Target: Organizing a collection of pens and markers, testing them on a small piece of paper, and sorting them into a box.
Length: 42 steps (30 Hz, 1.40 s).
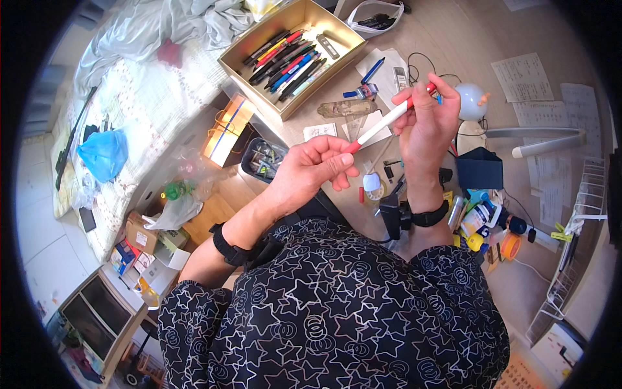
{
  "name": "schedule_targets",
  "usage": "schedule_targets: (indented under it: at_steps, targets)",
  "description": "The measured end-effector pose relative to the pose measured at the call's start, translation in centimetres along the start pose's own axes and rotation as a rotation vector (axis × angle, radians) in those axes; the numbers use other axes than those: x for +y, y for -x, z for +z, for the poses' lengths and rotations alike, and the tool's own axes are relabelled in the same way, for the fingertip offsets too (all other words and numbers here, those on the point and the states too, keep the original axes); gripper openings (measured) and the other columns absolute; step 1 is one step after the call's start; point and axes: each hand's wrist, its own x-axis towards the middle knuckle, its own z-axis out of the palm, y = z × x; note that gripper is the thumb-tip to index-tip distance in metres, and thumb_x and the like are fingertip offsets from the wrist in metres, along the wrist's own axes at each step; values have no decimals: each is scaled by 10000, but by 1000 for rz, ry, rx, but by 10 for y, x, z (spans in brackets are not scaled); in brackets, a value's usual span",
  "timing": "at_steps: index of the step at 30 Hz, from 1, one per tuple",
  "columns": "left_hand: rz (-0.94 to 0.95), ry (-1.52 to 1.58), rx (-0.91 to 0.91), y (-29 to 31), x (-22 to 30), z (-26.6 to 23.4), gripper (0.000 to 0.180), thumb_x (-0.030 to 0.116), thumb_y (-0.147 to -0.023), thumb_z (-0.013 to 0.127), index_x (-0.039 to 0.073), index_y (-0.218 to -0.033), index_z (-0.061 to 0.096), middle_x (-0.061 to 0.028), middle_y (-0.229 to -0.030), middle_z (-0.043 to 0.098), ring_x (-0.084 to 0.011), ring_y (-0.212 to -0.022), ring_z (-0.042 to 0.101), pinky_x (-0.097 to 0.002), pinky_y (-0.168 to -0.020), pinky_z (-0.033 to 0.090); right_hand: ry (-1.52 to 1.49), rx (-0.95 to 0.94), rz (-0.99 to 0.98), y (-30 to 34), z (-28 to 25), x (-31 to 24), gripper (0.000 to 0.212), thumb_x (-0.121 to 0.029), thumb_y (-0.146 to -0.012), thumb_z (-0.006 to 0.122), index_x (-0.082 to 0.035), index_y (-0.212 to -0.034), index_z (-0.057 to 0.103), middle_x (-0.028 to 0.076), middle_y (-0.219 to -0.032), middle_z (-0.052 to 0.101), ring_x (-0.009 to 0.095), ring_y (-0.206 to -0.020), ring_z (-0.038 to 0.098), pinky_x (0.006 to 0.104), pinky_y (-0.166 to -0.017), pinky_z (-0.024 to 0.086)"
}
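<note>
A white marker pen (383,127) with red ends is stretched slantwise between my two hands above the desk. The fingers of my left hand (314,167) close round its lower red end. Its upper red end is pinched between the thumb and fingers of my right hand (429,123). Beyond my hands stands a gold-coloured open box (251,89), which holds many pens (285,65) in black, red, blue and yellow. A blue pen (372,70) lies on the desk between the box and my right hand.
A white pouch of black pens (378,22) lies behind the box. Left of my hands are a dark bin (249,170) and a bed with a blue bag (105,155). Right are a white lamp arm (538,133), a dark blue case (479,172), bottles (476,219) and a wire rack (586,194).
</note>
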Motion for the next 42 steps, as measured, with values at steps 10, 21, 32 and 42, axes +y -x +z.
schedule_targets:
  at_steps: [10, 21, 32, 42]
  targets:
    - [21, -37, 25, -3, 8, 1, 229, 149, -901, 500, 8, -1075, 548, -66, -803, 619, -98, -635, 562, -205, -596, 457, 34, -94, -8, 17, 12, 8, 293, -93, -868, 542, -35, -1083, 352, 146, -698, 592, 90, -451, 487, 182, -401, 390]
    - [39, 45, 117, -7, 13, -1, 202, 161, -896, 511, 12, -1019, 570, -29, -698, 577, -96, -586, 516, -197, -550, 411, -52, -46, -4, 26, 19, 23, 293, -85, -882, 520, -55, -1094, 320, 168, -763, 590, 106, -491, 508, 207, -447, 431]
    - [548, -105, 356, -14, 22, 14, 198, 53, -816, 623, -3, -999, 570, -16, -817, 603, -47, -694, 544, -190, -621, 459, -414, 10, 354, 41, 24, 31, 159, -165, -899, 502, -67, -996, 424, 119, -782, 577, 180, -561, 557, 290, -505, 474]
    - [787, -501, 429, -13, 12, 15, 158, 59, -736, 671, 50, -876, 599, -31, -723, 606, -93, -633, 551, -223, -579, 442, -378, -170, 474, 38, 0, 17, 229, -246, -922, 450, -47, -1030, 485, 109, -779, 577, 153, -523, 518, 276, -473, 434]
